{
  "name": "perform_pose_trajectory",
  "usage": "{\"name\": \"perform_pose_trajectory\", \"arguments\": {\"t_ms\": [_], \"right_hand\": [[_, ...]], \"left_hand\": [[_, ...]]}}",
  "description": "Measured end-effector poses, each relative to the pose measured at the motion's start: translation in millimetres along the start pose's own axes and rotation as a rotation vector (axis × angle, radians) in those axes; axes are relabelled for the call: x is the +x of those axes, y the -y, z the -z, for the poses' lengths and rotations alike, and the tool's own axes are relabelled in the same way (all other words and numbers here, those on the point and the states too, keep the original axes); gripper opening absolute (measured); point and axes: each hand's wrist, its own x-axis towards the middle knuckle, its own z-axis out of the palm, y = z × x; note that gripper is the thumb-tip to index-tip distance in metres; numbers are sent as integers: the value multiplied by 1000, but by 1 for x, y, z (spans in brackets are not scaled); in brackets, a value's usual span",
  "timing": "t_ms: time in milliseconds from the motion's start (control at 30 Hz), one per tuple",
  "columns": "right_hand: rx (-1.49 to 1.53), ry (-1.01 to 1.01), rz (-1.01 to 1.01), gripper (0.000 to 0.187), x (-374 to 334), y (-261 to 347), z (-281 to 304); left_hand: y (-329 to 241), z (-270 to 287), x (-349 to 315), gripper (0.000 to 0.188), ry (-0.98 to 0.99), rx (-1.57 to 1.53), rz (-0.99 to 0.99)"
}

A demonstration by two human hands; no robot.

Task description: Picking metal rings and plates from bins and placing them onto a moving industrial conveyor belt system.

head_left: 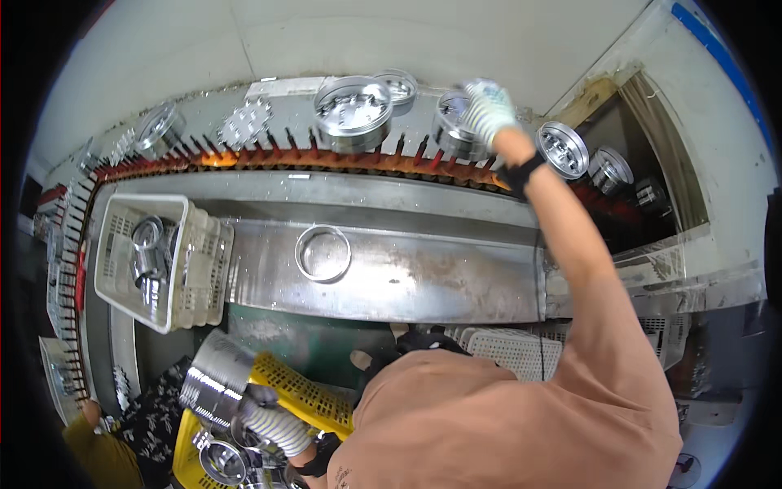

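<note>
My right hand [492,111], in a striped white glove, reaches to the far side of the bench. Its fingers bend over the rim of a round silver metal part [458,140] that sits on the spindle conveyor [277,160]. Low on the left, my gloved left hand [278,429] closes around the lower end of a tilted stack of shiny metal rings [215,379]. Its fingertips are partly hidden behind the metal. Beneath that hand, a yellow basket [186,456] holds more round metal parts [223,461].
Other round metal parts [353,114] ride along the conveyor, which enters a wall opening [652,163] at right. A single metal ring [323,253] lies on the steel bench [440,281]. White baskets [189,269] stand at left. A co-worker's hand [91,411] shows at lower left.
</note>
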Motion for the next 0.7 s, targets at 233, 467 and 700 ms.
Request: {"name": "perform_pose_trajectory", "arguments": {"t_ms": [233,467,700], "right_hand": [[141,540,-197,49,94,-105,-86],[177,-515,709,20,-21,41,90],[1667,204,229,26,-82,91,-41]], "left_hand": [[-43,-91,-11,26,141,-463,314],[-35,-75,-9,30,80,-468,360],[-44,-11,-16,35,-157,-613,337]]}}
